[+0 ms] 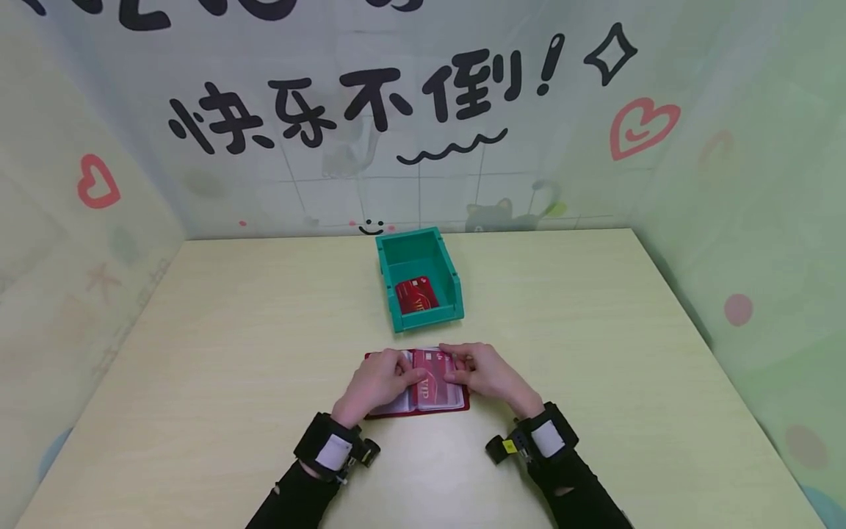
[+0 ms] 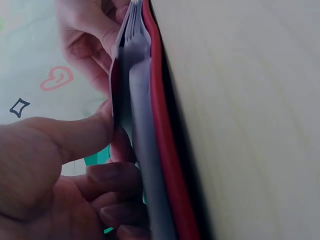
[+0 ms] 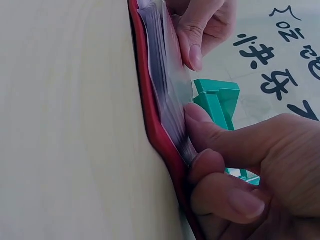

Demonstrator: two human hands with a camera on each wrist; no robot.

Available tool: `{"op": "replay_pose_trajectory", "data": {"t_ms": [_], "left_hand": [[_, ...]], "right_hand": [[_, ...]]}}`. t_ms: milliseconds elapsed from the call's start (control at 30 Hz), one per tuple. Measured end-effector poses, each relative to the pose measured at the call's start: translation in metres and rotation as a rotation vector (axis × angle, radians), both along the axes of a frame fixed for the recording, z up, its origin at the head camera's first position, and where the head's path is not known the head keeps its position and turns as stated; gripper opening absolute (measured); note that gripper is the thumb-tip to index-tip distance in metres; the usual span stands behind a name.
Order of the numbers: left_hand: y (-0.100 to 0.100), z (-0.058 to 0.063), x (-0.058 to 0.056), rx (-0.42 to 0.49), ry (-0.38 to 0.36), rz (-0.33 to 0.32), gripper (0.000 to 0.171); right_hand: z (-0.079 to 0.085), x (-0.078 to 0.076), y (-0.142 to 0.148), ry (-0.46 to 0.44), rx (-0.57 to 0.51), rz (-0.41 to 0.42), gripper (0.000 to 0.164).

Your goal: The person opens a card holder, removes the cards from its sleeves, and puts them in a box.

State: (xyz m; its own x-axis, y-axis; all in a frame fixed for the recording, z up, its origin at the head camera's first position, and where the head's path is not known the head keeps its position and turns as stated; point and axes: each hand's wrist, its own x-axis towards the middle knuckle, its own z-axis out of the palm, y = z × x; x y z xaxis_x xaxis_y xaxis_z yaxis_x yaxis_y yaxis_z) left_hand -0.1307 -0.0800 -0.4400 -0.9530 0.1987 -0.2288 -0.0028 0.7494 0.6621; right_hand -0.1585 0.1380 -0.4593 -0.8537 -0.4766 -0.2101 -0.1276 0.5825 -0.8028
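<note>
A red card holder (image 1: 467, 401) lies spread open on the table, its clear plastic sleeves (image 3: 159, 60) fanned up from the cover. On its right half shows a red VIP card (image 1: 432, 382), the sleeve's shiny plastic around it. My left hand (image 1: 380, 378) reaches over the left half, and its thumb and forefinger pinch the card's left edge. My right hand (image 1: 485, 371) is at the opposite side, pinching the outer edge of the sleeves between thumb and forefinger. The left hand's other fingers curl beside the pages in the left wrist view.
A teal open-front bin (image 1: 429, 319) stands just beyond the holder. Inside it lie red cards (image 1: 416, 294). The pale wooden table (image 1: 264, 330) is bounded by a printed backdrop (image 1: 317, 198) at the back and both sides.
</note>
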Motion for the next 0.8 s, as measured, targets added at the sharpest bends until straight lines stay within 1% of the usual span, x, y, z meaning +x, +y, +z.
{"op": "replay_pose_trajectory", "data": {"t_ms": [133, 267, 400, 533, 633, 700, 800], "left_hand": [[-0.005, 0.003, -0.002, 0.004, -0.045, 0.029, 0.029], [-0.01, 0.008, 0.0, 0.005, -0.085, 0.063, 0.028], [-0.015, 0.013, 0.001, 0.036, -0.106, 0.082, 0.025], [-0.02, 0.012, -0.001, 0.118, -0.139, 0.108, 0.024], [-0.025, 0.013, -0.005, 0.203, -0.169, 0.131, 0.034], [-0.031, 0.016, -0.008, 0.243, -0.185, 0.131, 0.04], [-0.04, 0.026, -0.011, 0.267, -0.193, 0.119, 0.047]], "right_hand": [[0.001, 0.0, -0.002, -0.007, 0.014, -0.011, 0.052], [0.001, 0.0, -0.001, -0.015, 0.021, -0.021, 0.053], [0.001, 0.0, -0.001, -0.02, 0.008, -0.018, 0.053], [0.002, 0.001, -0.002, -0.014, -0.009, -0.014, 0.055], [0.001, 0.001, -0.003, 0.01, -0.001, -0.03, 0.057], [0.001, 0.001, -0.005, 0.025, 0.01, -0.051, 0.057], [0.001, 0.001, -0.007, 0.037, 0.02, -0.072, 0.057]]}}
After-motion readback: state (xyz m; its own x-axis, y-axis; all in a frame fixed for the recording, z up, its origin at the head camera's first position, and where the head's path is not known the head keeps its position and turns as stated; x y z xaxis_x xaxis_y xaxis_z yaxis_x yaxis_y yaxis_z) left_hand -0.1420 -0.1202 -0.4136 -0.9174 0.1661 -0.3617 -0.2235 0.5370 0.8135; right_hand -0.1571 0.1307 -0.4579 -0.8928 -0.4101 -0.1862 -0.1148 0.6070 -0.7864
